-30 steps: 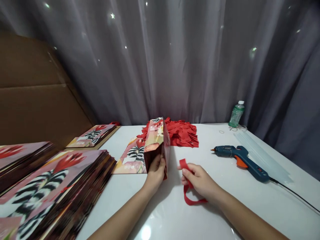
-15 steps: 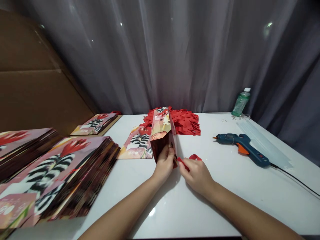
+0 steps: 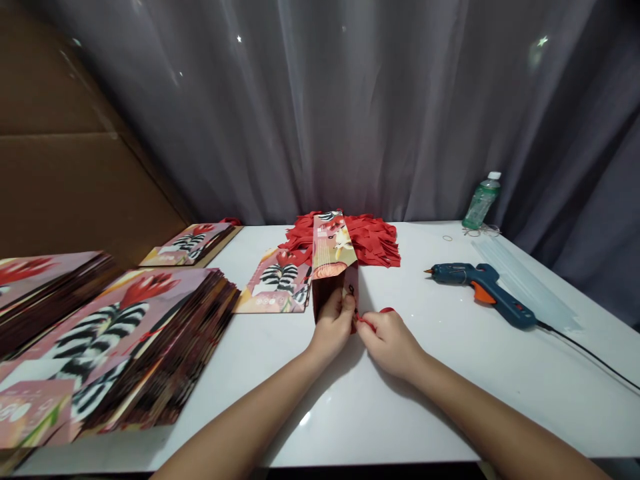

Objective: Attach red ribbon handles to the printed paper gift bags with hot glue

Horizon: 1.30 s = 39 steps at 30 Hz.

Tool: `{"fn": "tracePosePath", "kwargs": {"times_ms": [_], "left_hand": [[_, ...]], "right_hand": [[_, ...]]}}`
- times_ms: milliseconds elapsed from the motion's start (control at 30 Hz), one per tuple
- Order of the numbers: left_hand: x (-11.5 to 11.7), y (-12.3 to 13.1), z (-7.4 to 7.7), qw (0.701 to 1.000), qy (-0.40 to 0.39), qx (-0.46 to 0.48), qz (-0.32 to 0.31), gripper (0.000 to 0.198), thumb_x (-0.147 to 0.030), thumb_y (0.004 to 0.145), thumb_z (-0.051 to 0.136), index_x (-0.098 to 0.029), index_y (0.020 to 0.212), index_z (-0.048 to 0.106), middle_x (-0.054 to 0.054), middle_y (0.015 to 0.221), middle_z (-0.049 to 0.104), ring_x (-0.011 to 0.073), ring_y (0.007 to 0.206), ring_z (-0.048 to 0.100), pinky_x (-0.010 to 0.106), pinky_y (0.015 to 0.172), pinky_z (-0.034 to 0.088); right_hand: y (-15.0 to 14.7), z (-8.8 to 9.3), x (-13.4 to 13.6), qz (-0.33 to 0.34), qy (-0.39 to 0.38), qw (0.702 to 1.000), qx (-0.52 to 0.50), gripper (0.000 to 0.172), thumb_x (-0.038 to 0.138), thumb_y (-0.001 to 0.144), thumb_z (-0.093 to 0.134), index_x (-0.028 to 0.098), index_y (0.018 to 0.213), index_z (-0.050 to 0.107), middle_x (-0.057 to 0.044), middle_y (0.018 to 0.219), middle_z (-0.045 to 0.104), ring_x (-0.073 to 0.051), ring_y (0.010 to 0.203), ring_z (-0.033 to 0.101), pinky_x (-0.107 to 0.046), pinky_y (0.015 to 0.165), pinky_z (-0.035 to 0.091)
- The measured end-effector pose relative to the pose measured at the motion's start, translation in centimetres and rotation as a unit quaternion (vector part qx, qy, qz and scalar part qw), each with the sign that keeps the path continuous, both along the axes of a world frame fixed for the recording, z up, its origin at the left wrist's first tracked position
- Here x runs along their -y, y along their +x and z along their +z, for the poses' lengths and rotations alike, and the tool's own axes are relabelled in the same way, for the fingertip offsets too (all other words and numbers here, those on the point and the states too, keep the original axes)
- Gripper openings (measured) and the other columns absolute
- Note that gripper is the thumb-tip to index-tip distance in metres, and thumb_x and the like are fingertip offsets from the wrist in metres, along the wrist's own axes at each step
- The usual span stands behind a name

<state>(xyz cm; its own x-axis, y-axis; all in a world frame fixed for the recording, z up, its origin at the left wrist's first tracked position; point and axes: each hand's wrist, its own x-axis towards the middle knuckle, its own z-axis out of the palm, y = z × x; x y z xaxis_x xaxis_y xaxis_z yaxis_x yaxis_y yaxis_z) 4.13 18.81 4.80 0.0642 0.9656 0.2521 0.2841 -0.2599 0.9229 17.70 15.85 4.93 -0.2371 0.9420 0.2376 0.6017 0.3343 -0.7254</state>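
- My left hand [image 3: 336, 323] is closed around the near bottom edge of the paper bag [image 3: 333, 257], which stands opened at the middle of the frame on the white surface [image 3: 450, 380].
- My right hand [image 3: 389, 340] pinches one end of a red ribbon [image 3: 386, 311] between thumb and fingertips, pressed right up against the bag's side, just below a small hole [image 3: 351, 290].
- I cannot tell whether the ribbon's tip has entered the hole. Only a short loop of it shows above my knuckles, so I judge the threading barely begun on this side.
- A flat bag [image 3: 275, 288] lies just left of the standing one.
- A tall stack of flat bags [image 3: 125, 333] fills the lower left, and a thinner stack [image 3: 193, 241] sits further back. I see no handles on any of them.
- A heap of red ribbons [image 3: 374, 239] lies behind the bag, touching it or nearly so.
- At the right, a glue gun [image 3: 480, 287] rests untouched beside clear glue sticks [image 3: 520, 280], with a green bottle [image 3: 481, 201] at the far corner.
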Motion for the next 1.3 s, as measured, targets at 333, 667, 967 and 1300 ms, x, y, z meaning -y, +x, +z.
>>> {"fn": "tracePosePath", "kwargs": {"times_ms": [333,667,967,1300], "left_hand": [[0.1,0.1,-0.5,1.000,0.007,-0.020,-0.010,0.039,-0.056,0.090,0.040,-0.022,0.074,0.045,-0.004,0.067,0.048,0.0126,0.063,0.048,0.025,0.061,0.041],[0.1,0.2,-0.8,0.999,0.003,-0.030,-0.026,0.036,-0.053,0.090,0.041,-0.022,0.072,0.044,-0.004,0.061,0.048,0.0124,0.060,0.047,0.025,0.060,0.040],[0.3,0.5,-0.1,1.000,-0.003,-0.013,-0.009,0.041,-0.060,0.087,0.042,-0.022,0.072,0.044,-0.004,0.065,0.047,0.0128,0.062,0.047,0.025,0.061,0.040],[0.2,0.5,-1.2,1.000,-0.025,-0.005,0.014,0.043,-0.059,0.093,0.034,-0.022,0.076,0.046,-0.002,0.071,0.053,0.0143,0.068,0.052,0.027,0.070,0.044]], "right_hand": [[0.7,0.7,-0.2,0.045,-0.198,0.970,-0.130,0.027,0.024,0.082,0.041,0.021,0.056,0.050,0.004,0.041,0.047,-0.012,0.040,0.048,-0.022,0.044,0.033],[1.4,0.4,-0.8,0.088,-0.255,0.951,-0.152,0.031,0.027,0.084,0.042,0.020,0.056,0.052,0.003,0.041,0.052,-0.010,0.035,0.045,-0.022,0.042,0.037],[2.0,0.8,-0.8,0.123,-0.195,0.969,-0.086,0.040,0.033,0.094,0.038,0.020,0.058,0.050,0.001,0.047,0.054,-0.012,0.044,0.050,-0.025,0.050,0.036],[0.7,1.0,-0.5,-0.017,-0.002,0.974,0.227,0.038,0.028,0.094,0.037,0.017,0.070,0.064,-0.010,0.065,0.066,-0.020,0.058,0.054,-0.031,0.054,0.022]]}}
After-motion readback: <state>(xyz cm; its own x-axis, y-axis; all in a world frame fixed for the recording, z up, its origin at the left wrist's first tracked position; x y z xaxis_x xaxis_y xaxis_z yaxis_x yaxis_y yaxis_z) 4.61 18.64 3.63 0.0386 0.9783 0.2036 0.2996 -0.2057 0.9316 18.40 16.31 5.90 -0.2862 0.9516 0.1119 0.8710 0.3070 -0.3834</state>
